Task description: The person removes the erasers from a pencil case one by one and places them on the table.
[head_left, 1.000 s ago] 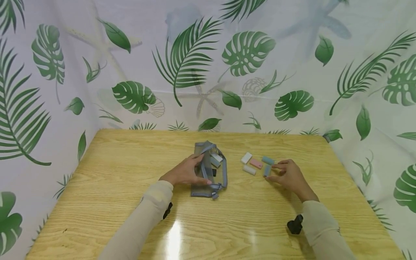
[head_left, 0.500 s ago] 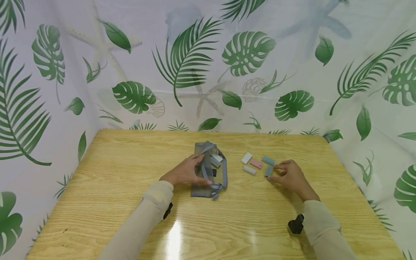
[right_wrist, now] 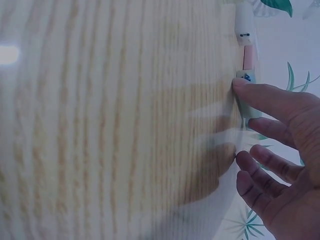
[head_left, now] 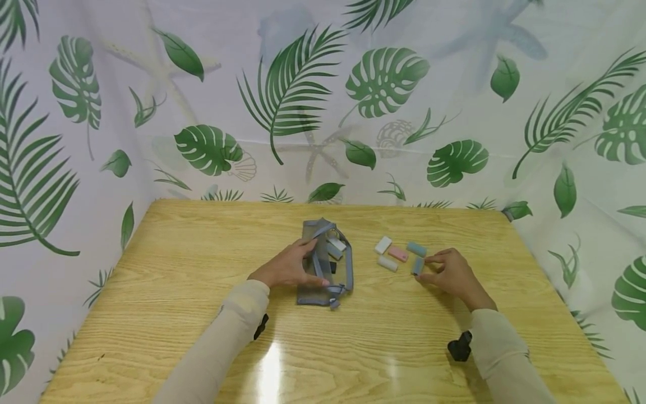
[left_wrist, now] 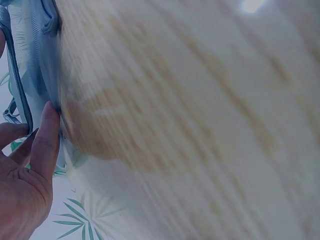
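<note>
Two hands: left hand (head_left: 289, 267) on the pouch, right hand (head_left: 452, 272) at the loose blocks.
Pouch (head_left: 349, 264): here it lies, left of the blocks on the tabletop (head_left: 202, 235), held between widely spread thumb and fingers, likely to steady it and part its mouth.
Near blue block (head_left: 417, 266): pinched narrowly by the right hand, thumb towards its near end, presumably for control.
Cluster: white block (head_left: 383, 245), pink block (head_left: 398, 254), pale roll (head_left: 387, 264), far blue block (head_left: 416, 249), all close by, probably for easy reach.

No legible txt or nos.
</note>
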Demonstrator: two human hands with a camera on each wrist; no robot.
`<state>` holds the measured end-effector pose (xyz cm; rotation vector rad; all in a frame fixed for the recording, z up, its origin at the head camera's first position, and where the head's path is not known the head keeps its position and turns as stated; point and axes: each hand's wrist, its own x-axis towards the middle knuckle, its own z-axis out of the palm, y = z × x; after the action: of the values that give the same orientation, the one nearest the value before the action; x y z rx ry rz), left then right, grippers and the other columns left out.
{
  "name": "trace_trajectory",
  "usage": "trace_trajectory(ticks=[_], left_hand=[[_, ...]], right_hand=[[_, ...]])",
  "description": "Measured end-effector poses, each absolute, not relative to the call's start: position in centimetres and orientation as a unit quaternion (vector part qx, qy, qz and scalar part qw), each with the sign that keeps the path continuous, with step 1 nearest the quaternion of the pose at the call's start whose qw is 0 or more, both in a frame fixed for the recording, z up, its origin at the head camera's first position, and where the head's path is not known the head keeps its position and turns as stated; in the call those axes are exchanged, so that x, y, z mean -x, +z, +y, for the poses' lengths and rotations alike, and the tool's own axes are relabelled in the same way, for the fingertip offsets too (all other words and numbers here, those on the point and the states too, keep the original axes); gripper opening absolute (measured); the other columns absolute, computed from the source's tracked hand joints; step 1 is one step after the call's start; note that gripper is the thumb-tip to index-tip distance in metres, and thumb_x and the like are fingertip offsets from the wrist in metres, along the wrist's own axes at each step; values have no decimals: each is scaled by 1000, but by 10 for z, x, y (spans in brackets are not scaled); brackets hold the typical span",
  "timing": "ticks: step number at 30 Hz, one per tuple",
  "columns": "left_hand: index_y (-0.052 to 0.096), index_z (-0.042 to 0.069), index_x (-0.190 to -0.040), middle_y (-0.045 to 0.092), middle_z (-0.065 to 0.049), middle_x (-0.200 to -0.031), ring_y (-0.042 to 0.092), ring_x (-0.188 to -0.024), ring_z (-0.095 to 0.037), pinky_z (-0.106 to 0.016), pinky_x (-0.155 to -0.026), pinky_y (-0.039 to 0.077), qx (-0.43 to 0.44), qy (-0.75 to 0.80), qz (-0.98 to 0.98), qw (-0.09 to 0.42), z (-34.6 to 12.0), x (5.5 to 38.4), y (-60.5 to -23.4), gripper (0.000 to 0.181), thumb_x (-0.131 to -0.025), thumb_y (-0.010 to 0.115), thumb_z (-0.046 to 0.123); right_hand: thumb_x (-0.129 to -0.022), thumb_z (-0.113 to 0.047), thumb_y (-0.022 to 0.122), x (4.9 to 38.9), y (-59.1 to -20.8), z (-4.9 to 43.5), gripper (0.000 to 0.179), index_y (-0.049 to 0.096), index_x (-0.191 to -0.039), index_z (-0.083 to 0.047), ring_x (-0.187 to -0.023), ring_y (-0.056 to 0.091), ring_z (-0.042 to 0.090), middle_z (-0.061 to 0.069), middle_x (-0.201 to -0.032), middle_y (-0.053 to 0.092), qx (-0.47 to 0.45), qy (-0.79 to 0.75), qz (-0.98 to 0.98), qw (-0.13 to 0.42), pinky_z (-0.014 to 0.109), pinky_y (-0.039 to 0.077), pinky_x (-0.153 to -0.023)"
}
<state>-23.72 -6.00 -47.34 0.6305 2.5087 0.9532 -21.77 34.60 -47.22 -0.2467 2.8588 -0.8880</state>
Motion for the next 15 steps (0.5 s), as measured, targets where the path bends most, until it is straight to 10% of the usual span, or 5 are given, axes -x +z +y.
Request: trace_trajectory(ticks=[15], left_hand=[[21,7,-162,21,-15,-166,25,-150,-36,-50,-118,31,-228,332,897,185,-60,239,-476,113,-80,82,55]], right_hand=[[-82,-26,87,220,-465,344,59,67,-122,12,-93,66,41,35,-129,51,80,-304,946,81,51,59,-75]])
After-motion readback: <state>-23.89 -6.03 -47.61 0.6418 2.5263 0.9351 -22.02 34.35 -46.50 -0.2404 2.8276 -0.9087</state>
